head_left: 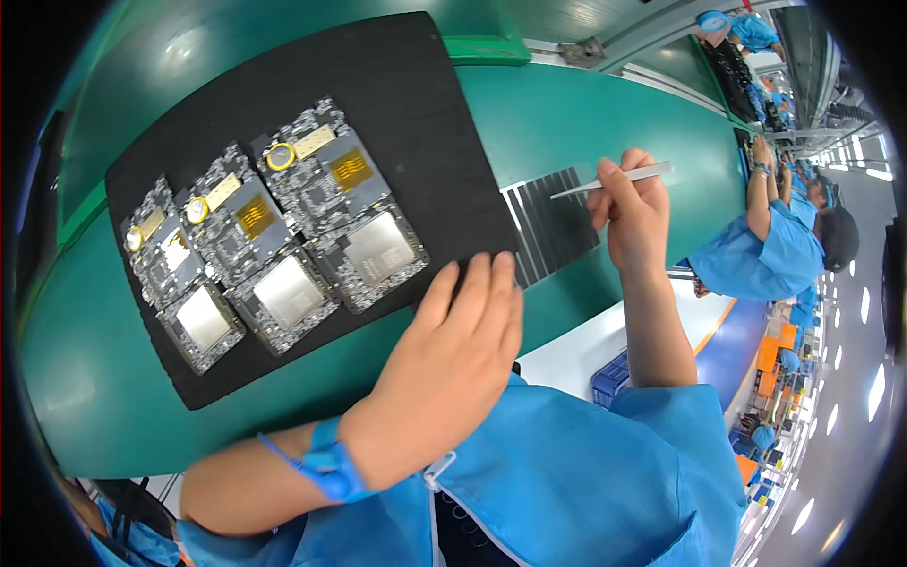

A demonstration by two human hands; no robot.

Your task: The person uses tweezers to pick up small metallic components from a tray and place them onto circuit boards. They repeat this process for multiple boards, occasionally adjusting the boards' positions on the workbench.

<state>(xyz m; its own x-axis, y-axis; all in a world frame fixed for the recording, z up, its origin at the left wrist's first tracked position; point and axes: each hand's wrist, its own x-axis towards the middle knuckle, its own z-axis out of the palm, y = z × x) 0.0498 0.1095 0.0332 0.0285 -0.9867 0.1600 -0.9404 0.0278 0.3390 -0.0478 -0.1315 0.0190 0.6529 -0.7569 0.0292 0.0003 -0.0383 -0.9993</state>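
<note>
Left hand (452, 354) lies unclenched at black mat (427, 123) near 3 circuit boards (250, 253); right hand (635, 208) pinches tweezers (652, 171) over dark strips (556, 225).

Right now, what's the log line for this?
left hand: over black mat; right hand: holds tweezers over dark strips; circuit boards: on mat

Matt pad (430, 123) on smooth, glossy table (539, 113), shiny metal plates (380, 248) on rough-looking circuit boards (316, 200), and here's cloth smock (595, 472)!

Green bench (586, 113): black mat (416, 123) at left, bearing three circuit boards (236, 236) side by side; dark striped sheet (564, 227) at mat's right edge.
</note>
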